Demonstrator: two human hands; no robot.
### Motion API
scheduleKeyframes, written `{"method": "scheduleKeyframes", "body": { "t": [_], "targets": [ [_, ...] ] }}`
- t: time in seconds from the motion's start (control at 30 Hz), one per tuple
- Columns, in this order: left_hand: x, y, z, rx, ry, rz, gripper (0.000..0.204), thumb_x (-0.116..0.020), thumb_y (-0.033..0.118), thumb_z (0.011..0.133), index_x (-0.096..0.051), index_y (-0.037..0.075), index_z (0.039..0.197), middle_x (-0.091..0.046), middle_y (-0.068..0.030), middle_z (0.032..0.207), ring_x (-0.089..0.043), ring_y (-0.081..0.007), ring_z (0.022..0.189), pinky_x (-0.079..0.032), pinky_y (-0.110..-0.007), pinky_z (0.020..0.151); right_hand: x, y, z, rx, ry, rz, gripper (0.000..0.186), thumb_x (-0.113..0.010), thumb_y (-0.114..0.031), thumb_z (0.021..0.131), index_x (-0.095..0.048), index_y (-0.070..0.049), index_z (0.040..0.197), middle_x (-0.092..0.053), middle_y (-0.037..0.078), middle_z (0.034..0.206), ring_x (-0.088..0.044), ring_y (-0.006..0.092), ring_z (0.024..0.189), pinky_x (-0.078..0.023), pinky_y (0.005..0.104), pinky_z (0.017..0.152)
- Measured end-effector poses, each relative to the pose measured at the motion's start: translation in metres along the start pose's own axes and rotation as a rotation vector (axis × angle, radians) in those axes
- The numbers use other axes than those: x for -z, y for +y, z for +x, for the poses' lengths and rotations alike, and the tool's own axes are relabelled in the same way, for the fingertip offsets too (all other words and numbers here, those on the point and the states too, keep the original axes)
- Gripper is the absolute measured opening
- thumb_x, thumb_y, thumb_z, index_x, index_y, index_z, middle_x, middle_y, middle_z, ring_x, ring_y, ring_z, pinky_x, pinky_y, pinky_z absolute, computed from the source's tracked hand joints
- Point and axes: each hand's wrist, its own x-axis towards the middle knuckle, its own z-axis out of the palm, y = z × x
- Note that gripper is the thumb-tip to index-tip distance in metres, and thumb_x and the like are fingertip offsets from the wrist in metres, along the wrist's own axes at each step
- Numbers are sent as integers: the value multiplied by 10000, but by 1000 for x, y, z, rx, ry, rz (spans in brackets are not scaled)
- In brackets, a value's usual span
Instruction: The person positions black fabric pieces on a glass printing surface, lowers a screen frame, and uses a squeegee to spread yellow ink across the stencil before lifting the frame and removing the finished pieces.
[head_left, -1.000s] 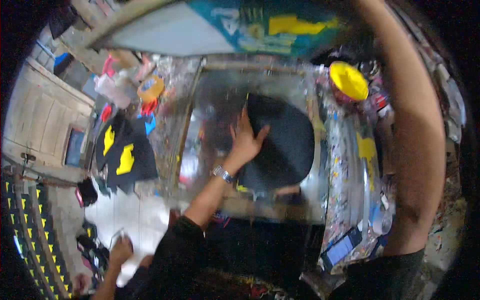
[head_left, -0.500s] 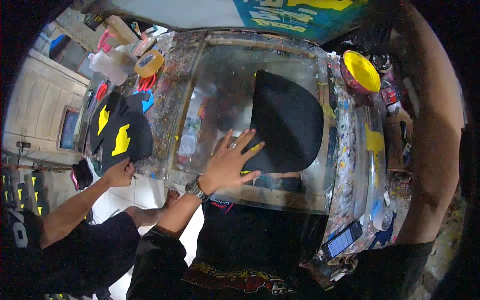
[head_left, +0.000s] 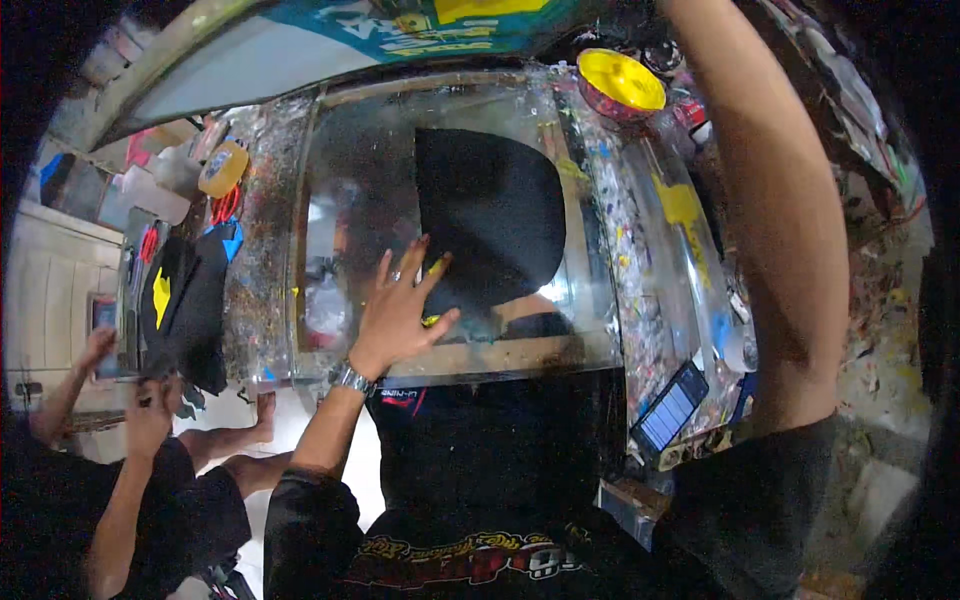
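A black half-round fabric panel (head_left: 490, 210) lies on the glass-topped work surface (head_left: 350, 170). My left hand (head_left: 400, 308) rests on the glass with fingers spread, at the panel's lower left edge. Yellow marks show on its fingers, and a ring and a metal watch are on it. My right forearm (head_left: 770, 200) reaches up along the right side, past the upper edge, so the right hand is out of sight. Across the top stands a raised, tilted printing screen (head_left: 300, 50) with a teal area and yellow shapes.
A co-worker's hand (head_left: 152, 405) is by black fabric pieces (head_left: 195, 310) with yellow print at the left. Tape roll (head_left: 223, 168) and red-handled scissors (head_left: 226, 207) lie nearby. Right: a bowl of yellow paint (head_left: 622, 82), a yellow-stained squeegee-like clear strip (head_left: 682, 215) and a phone (head_left: 672, 405).
The view has swung, so the table sits further left. The raised screen shows more of its frame. The co-worker's hands and the printed black pieces have shifted. My left hand stays on the glass.
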Motion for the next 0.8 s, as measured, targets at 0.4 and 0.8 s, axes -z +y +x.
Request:
{"method": "scheduleKeyframes", "body": {
  "t": [0.4,0.8],
  "targets": [
    [42,26,-5,159,-151,36,838,-547,585,874,-261,159,1537,-208,-214,1578,-281,-396,1429,-278,-553,1143,-10,-16,-52,75,129,-87,665,-499,-636,891,-635,7,789,-681,210,770,-683,379,777,-528,465,725],
    [40,-15,-51,735,631,-1321,580,-557,412,986,-403,-101,1210,-671,-169,789,-698,-238,670,-578,-299,576,-112,-22,-199,104,-433,11,407,-649,-460,862,-579,-73,965,-669,175,789,-666,382,766,-501,500,675]
  ]
}}
